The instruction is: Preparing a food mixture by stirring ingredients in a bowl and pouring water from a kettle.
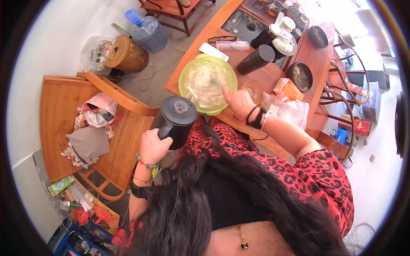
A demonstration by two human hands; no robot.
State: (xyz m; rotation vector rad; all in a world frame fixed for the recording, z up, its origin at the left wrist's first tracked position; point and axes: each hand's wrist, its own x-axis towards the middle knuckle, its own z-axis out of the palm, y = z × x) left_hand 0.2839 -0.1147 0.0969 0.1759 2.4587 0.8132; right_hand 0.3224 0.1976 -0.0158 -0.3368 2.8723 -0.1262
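Observation:
My left hand [155, 144] grips the handle of a dark kettle [178, 112], tilted with its spout at the near left rim of a green bowl [234, 74]. A thin stream seems to run from the spout into the bowl. Whitish pieces in cloudy liquid [205, 83] fill the bowl. My right hand [238, 101] is at the bowl's right side, fingers bent over the rim; a blurred utensil appears near its fingertips, but its hold on it cannot be made out. The bowl sits at the corner of a wooden table [221, 121].
Behind the bowl lie a white power strip or remote [214, 52], a clear case [232, 45] and glasses. A black tumbler [255, 60] stands to the right, beyond a clear lid [254, 91]. Plastic bags [293, 112] lie near my right forearm. A wooden chair [128, 128] stands left.

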